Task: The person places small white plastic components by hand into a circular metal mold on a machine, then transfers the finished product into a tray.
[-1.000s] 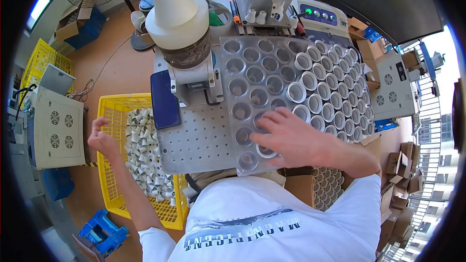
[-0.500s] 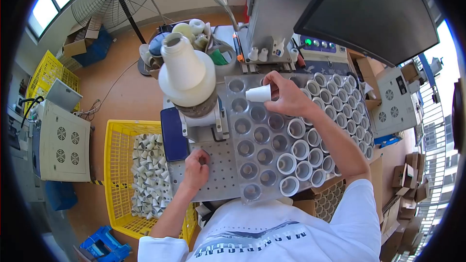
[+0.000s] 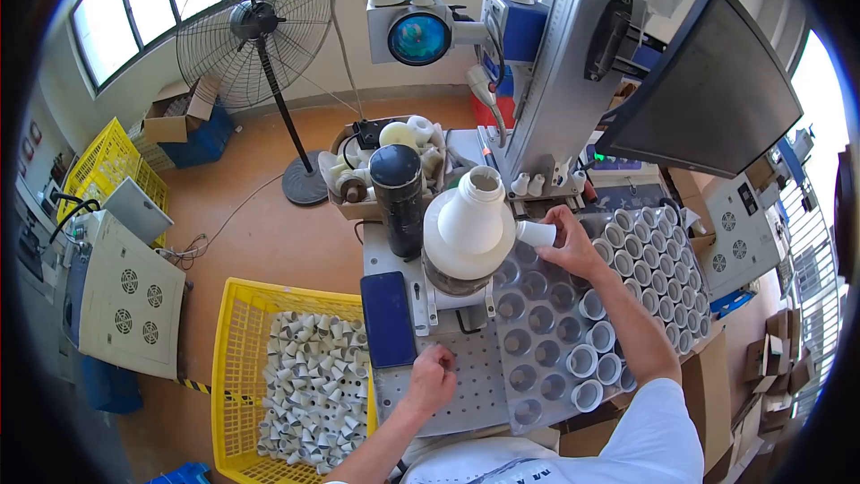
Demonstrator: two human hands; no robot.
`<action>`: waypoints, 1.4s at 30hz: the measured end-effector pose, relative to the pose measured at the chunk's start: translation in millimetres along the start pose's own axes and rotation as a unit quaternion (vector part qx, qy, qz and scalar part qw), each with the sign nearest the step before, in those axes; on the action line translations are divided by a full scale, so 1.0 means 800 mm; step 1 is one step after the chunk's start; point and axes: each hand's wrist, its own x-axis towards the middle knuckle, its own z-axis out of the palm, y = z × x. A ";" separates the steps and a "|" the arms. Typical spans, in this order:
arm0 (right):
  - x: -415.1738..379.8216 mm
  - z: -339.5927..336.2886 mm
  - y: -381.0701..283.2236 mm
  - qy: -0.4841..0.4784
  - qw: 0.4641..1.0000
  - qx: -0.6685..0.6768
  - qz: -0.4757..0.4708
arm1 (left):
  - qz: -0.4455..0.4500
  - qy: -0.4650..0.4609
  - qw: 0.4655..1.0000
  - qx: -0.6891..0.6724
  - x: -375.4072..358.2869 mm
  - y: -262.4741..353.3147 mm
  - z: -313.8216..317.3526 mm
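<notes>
Tabletop point(image 3: 479, 376) room beside curled left fingers point(image 3: 438, 358), right fingers point(image 3: 561, 219) around cup point(image 3: 534, 233) near tray point(image 3: 515, 400) edge.

The tray point(image 3: 528, 326) looks like glossy clear plastic; the held cup point(image 3: 534, 233), by its far left corner, smooth matt plastic. The table point(image 3: 473, 360) is dull metal, and at its left edge the phone point(image 3: 388, 318) has a smooth, glossy face. The basket point(image 3: 231, 360) looks plastic, the shirt point(image 3: 658, 430) matt cloth.

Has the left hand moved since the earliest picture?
Yes: judged against the yellow basket, the left hand has gone rightward, from above the basket's left side to over the perforated plate, beside the phone.
</notes>
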 end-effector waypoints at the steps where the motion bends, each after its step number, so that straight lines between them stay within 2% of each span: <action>1: -0.002 -0.001 0.004 0.008 1.000 0.011 0.003 | 0.003 0.013 1.000 0.000 0.002 0.001 0.001; 3: -0.006 -0.004 0.009 0.008 0.999 -0.014 -0.040 | 0.009 0.018 1.000 0.008 -0.002 0.000 0.002; 14: -0.012 -0.009 0.011 0.017 0.993 -0.099 -0.069 | 0.064 0.090 0.991 0.071 -0.012 -0.003 0.018; 17: -0.016 -0.012 0.007 0.020 0.990 -0.109 -0.085 | 0.029 0.099 0.994 0.038 -0.012 -0.004 0.017; 21: -0.017 -0.018 0.011 0.022 0.990 -0.105 -0.091 | 0.035 0.107 0.993 0.028 -0.010 0.009 0.015; 23: -0.016 -0.018 0.015 0.024 0.990 -0.099 -0.096 | 0.098 0.139 0.985 0.031 -0.009 0.014 0.011; 27: -0.012 -0.021 0.021 0.021 0.992 -0.087 -0.091 | 0.070 0.185 0.980 -0.017 -0.008 0.058 -0.023; 29: -0.012 -0.020 0.019 0.022 0.991 -0.088 -0.094 | 0.140 0.273 0.952 -0.014 0.010 0.090 -0.051; 31: -0.015 -0.022 0.013 0.013 0.993 -0.092 -0.072 | 0.126 0.312 0.942 -0.015 0.031 0.131 -0.083; 35: -0.014 -0.023 0.010 0.023 0.993 -0.078 -0.090 | 0.209 0.387 0.898 -0.027 0.097 0.185 -0.139; 37: -0.010 -0.027 -0.002 0.070 0.995 -0.020 -0.075 | 0.240 0.391 0.888 0.015 0.130 0.226 -0.152; 39: 0.001 -0.033 -0.025 0.091 0.992 0.016 -0.090 | 0.236 0.349 0.906 0.038 0.162 0.244 -0.164; 41: -0.004 -0.031 -0.093 0.122 0.982 0.096 -0.112 | 0.143 0.335 0.931 0.017 0.198 0.254 -0.155; 42: -0.001 -0.023 -0.121 0.121 0.982 0.092 -0.111 | 0.142 0.336 0.931 0.013 0.213 0.264 -0.144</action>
